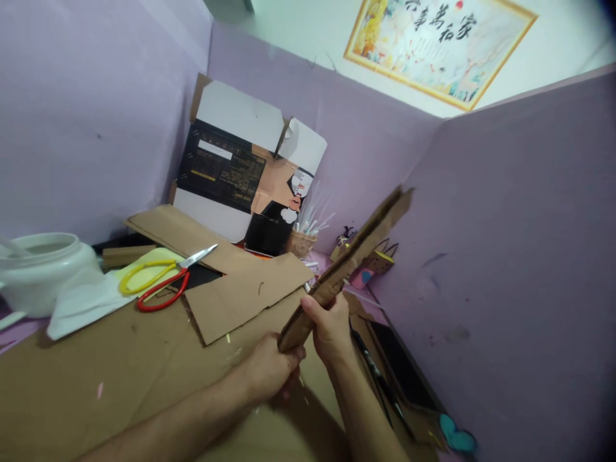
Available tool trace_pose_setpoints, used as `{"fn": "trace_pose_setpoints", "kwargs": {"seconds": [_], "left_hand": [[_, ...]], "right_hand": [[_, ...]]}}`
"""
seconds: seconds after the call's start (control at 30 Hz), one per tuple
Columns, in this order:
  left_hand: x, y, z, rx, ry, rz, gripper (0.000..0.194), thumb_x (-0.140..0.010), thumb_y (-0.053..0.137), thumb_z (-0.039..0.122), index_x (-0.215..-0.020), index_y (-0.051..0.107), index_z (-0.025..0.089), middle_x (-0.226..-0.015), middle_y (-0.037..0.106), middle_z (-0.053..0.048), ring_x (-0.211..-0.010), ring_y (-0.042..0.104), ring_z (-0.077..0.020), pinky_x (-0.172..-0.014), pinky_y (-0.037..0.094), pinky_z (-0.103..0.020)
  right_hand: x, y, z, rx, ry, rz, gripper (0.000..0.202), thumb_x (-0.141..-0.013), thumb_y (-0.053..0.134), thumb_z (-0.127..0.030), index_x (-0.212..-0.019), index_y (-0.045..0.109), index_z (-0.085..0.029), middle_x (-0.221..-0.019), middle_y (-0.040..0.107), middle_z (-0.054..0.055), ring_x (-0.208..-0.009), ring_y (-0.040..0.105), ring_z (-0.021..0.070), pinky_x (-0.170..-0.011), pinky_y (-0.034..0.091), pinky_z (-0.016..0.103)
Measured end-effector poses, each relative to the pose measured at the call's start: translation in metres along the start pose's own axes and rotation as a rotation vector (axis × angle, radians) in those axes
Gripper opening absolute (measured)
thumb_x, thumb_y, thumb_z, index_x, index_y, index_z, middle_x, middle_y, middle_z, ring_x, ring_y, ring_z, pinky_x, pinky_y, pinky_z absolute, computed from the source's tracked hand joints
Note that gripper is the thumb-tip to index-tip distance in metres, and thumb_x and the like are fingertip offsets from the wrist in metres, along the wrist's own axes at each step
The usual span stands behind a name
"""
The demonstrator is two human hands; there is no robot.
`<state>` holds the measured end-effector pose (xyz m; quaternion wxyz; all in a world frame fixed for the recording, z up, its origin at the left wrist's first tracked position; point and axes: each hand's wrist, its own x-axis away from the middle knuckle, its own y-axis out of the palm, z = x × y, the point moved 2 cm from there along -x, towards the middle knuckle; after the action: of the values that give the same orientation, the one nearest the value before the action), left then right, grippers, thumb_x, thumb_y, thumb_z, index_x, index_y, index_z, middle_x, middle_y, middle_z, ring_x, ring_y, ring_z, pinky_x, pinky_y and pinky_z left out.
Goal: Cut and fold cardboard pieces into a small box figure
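Observation:
A long folded cardboard strip (353, 256) is held up at a slant, its far end pointing to the upper right. My left hand (274, 366) is closed round its lower end. Just above, my right hand (332, 321) grips the strip with the thumb on top. Behind the hands a flat cardboard piece (245, 295) lies on the cardboard-covered table (120, 385). Scissors (178, 276) with one yellow and one red handle rest to the left, blades partly over another cardboard piece (192, 234).
A white pot (43, 276) stands at the far left beside white paper (86, 298). An unfolded printed box (231, 167) leans on the back wall. White straws in a holder (303, 240) stand behind the strip. Dark flat items (404, 366) lie along the right wall.

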<state>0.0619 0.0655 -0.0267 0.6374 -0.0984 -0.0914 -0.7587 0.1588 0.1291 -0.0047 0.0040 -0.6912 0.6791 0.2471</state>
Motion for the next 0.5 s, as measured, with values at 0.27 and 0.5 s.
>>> {"fn": "trace_pose_setpoints", "kwargs": {"seconds": [0.27, 0.5], "left_hand": [[0.008, -0.005, -0.01, 0.123, -0.194, -0.297, 0.042, -0.054, 0.062, 0.051, -0.072, 0.052, 0.014, -0.055, 0.052, 0.001, -0.042, 0.047, -0.0091, -0.035, 0.034, -0.02], [0.004, -0.021, -0.019, -0.14, -0.193, -0.242, 0.025, -0.066, 0.056, 0.04, -0.072, 0.05, 0.017, -0.052, 0.051, 0.002, -0.039, 0.045, -0.0089, -0.03, 0.024, -0.016]], "right_hand": [[-0.016, -0.017, -0.023, -0.425, 0.206, -0.133, 0.049, -0.062, 0.064, -0.058, -0.091, 0.062, -0.018, -0.083, 0.071, 0.005, -0.077, 0.066, 0.0208, -0.076, 0.051, 0.038], [-0.026, -0.043, -0.032, -0.496, 0.205, -0.032, 0.019, -0.063, 0.071, -0.028, -0.079, 0.064, -0.02, -0.069, 0.069, -0.002, -0.063, 0.065, 0.0148, -0.071, 0.053, 0.032]]}}
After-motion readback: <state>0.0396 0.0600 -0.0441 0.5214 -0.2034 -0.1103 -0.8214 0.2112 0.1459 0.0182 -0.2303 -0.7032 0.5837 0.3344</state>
